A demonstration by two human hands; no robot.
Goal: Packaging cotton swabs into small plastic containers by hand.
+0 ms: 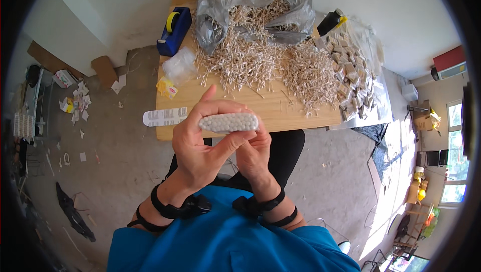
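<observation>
A bundle of cotton swabs (229,122), its white tips facing up in a flat oval, is held between my two hands above the table's front edge. My left hand (203,139) grips its left end, thumb along the near side and fingers behind. At the right end my right hand (254,154) closes on it, with part of its fingers hidden behind my left thumb. Beyond the hands, a big heap of loose cotton swabs (240,66) spills from a grey plastic bag (213,1). A smaller pile of swabs (310,74) lies to its right.
Many small packs (353,74) are heaped on the table's right end, by a black bottle (329,22). A blue tape dispenser (175,34), clear plastic bags (179,65), a yellow packet (167,88) and a printed paper strip (165,116) lie along the left of the wooden table (240,114).
</observation>
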